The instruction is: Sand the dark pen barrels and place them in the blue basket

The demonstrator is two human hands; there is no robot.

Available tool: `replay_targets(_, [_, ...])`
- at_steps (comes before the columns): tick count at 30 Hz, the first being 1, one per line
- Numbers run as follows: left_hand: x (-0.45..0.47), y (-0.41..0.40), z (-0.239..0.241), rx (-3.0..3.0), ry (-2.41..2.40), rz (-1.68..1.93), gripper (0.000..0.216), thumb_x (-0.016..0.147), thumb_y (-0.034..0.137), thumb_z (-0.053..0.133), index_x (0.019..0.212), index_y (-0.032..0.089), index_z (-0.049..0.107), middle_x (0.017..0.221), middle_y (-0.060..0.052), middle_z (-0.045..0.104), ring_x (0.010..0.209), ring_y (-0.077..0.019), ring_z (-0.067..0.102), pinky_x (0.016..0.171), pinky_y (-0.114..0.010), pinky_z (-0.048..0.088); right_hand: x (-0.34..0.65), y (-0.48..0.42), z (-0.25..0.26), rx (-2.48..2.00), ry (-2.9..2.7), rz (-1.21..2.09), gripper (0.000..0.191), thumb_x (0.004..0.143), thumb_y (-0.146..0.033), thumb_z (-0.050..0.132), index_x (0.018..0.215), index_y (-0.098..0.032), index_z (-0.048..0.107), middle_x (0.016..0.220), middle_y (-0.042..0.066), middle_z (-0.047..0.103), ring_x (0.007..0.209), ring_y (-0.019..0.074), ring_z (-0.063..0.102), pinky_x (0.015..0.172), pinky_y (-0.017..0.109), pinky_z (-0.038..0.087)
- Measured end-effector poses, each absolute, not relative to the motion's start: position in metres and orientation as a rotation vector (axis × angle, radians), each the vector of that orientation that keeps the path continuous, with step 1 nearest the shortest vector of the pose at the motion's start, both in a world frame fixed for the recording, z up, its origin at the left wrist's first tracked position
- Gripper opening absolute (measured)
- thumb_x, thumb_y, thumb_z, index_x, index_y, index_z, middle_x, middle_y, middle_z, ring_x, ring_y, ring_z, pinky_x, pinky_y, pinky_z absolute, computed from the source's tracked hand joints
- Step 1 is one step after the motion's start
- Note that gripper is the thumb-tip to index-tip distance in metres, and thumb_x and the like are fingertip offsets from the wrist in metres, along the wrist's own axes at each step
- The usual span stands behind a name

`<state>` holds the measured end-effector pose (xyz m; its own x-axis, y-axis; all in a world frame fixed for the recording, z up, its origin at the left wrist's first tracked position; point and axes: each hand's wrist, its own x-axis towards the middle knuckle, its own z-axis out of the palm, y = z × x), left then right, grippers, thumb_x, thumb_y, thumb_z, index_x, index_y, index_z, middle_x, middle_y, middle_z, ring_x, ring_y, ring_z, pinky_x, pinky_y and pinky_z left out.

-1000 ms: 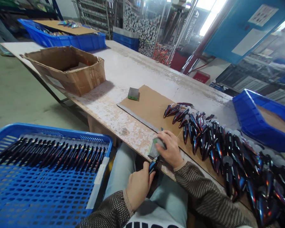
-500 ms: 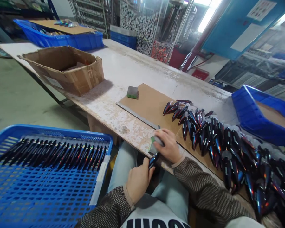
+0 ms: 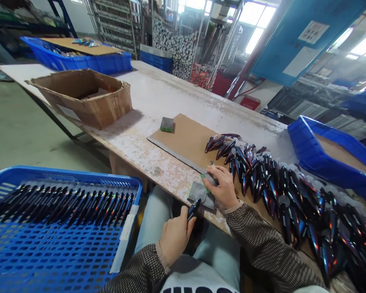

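Observation:
My left hand [image 3: 176, 237] is closed round a dark glossy pen-like piece [image 3: 193, 209], its tip sticking up against a grey abrasive pad [image 3: 198, 192] at the table's near edge. My right hand [image 3: 224, 188] presses that pad down with curled fingers. To the right lies a big heap of the same dark iridescent pieces [image 3: 280, 191] on a brown cardboard sheet [image 3: 187, 140]. At my left a blue perforated crate [image 3: 63, 252] holds a row of such pieces [image 3: 69, 203].
An open cardboard box [image 3: 82, 95] stands on the white worn table [image 3: 158, 93], a small grey-green block [image 3: 167, 124] on the cardboard sheet. Blue bins sit at the far left [image 3: 79, 57] and the right [image 3: 326, 156]. Racks and shelving fill the background.
My right hand has shifted slightly right along the pad, showing more of it. My left hand keeps the piece against the pad. The view has tilted a little.

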<state>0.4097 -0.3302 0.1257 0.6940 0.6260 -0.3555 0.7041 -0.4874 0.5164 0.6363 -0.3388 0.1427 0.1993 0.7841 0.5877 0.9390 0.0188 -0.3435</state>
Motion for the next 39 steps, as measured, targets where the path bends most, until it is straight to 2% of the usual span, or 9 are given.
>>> replay_targets(8, [0.412,-0.334,0.116,2.153,0.977,-0.059,0.022,0.105,0.039,0.032,0.112,0.020,0.041,0.089,-0.009,0.074,0.086,-0.0319,0.072,0.060,-0.031,0.037,0.579,-0.376,0.142,-2.029,-1.595,-0.239,0.023,0.092,-0.029,0.065,0.115,-0.024,0.063,0.118,0.005,0.066,0.118,0.0298,0.049,0.099,0.045,0.029])
replay_targets(14, [0.415,-0.342,0.113,2.103,1.013,-0.034,0.017,0.106,0.036,0.030,0.107,0.021,0.038,0.084,-0.007,0.072,0.082,-0.0285,0.071,0.058,-0.031,0.029,0.588,-0.345,0.149,-2.175,-1.458,-0.260,0.007,0.092,-0.025,0.067,0.099,-0.023,0.067,0.103,0.004,0.070,0.110,0.0283,0.052,0.094,0.043,0.027])
replay_targets(19, [0.415,-0.343,0.108,2.039,0.975,-0.001,0.016,0.106,0.036,0.031,0.108,0.022,0.037,0.083,-0.006,0.072,0.081,-0.0277,0.071,0.057,-0.030,0.029,0.578,-0.357,0.152,-2.121,-1.527,-0.243,0.015,0.093,-0.027,0.065,0.108,-0.023,0.065,0.110,0.005,0.068,0.116,0.0275,0.049,0.097,0.043,0.025])
replay_targets(25, [0.415,-0.344,0.108,2.011,1.013,0.003,0.017,0.105,0.036,0.029,0.108,0.021,0.037,0.084,-0.008,0.071,0.082,-0.0274,0.071,0.059,-0.029,0.031,0.587,-0.344,0.150,-2.202,-1.470,-0.288,0.008,0.091,-0.026,0.067,0.098,-0.022,0.066,0.103,0.004,0.070,0.109,0.0291,0.052,0.093,0.045,0.026])
replay_targets(30, [0.414,-0.345,0.103,1.964,0.940,0.035,0.019,0.105,0.037,0.028,0.109,0.021,0.037,0.084,-0.008,0.072,0.080,-0.0280,0.071,0.058,-0.030,0.030,0.580,-0.360,0.146,-2.073,-1.578,-0.327,0.015,0.095,-0.028,0.060,0.109,-0.023,0.063,0.110,0.007,0.067,0.115,0.0308,0.049,0.096,0.047,0.026])
replay_targets(35, [0.414,-0.346,0.106,1.995,0.998,0.003,0.019,0.105,0.036,0.027,0.107,0.021,0.037,0.084,-0.010,0.071,0.082,-0.0295,0.071,0.059,-0.030,0.031,0.588,-0.350,0.145,-2.098,-1.537,-0.357,0.006,0.095,-0.027,0.061,0.098,-0.022,0.064,0.099,0.006,0.069,0.108,0.0302,0.051,0.093,0.047,0.027])
replay_targets(39, [0.414,-0.346,0.106,1.971,0.960,0.016,0.017,0.104,0.036,0.028,0.107,0.021,0.037,0.084,-0.009,0.071,0.082,-0.0284,0.070,0.060,-0.030,0.031,0.582,-0.359,0.147,-2.079,-1.589,-0.332,0.014,0.094,-0.027,0.063,0.107,-0.022,0.063,0.110,0.007,0.067,0.115,0.0309,0.049,0.095,0.047,0.026])
